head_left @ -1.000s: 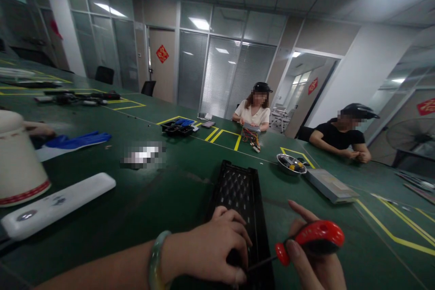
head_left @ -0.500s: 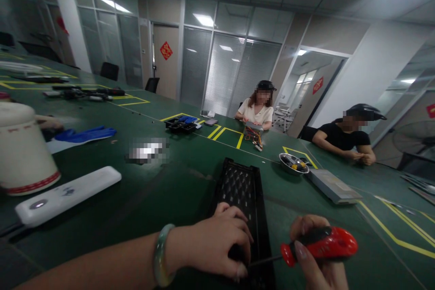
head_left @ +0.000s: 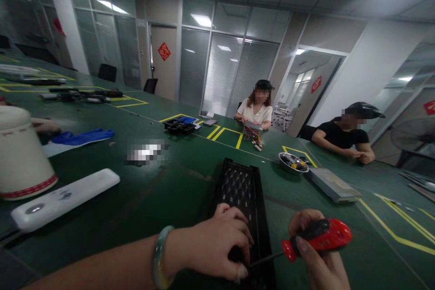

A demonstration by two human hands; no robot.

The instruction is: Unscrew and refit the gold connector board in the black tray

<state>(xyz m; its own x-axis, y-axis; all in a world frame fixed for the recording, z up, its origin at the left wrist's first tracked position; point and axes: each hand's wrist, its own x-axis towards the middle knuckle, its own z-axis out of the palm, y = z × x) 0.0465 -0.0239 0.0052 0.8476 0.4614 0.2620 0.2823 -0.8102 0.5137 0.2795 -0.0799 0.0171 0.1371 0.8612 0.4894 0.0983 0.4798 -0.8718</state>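
Observation:
A long black panel with a diamond-mesh grille [head_left: 237, 186] lies on the green table in front of me. Across its near part rests my left hand [head_left: 217, 242], with curled fingers and thumb gripping it; a bangle circles the wrist. What lies under those fingers is partly hidden. My right hand [head_left: 319, 253] is closed on the handle of a red and black screwdriver [head_left: 331, 235]. Its shaft points left and slightly down, with the tip at the panel beside my left thumb. Whether the tip sits in a screw cannot be seen.
To the left are a white power strip [head_left: 68, 199], a pale canister [head_left: 23, 154] and blue gloves [head_left: 83, 136]. A metal bowl of small parts [head_left: 293, 163] and a flat grey box [head_left: 333, 185] stand right. Two people [head_left: 256, 111] [head_left: 350, 133] sit across the table.
My right hand has tilted the screwdriver slightly, its handle rising and shifting a little left. My left hand stays in place on the panel. The view has shifted slightly.

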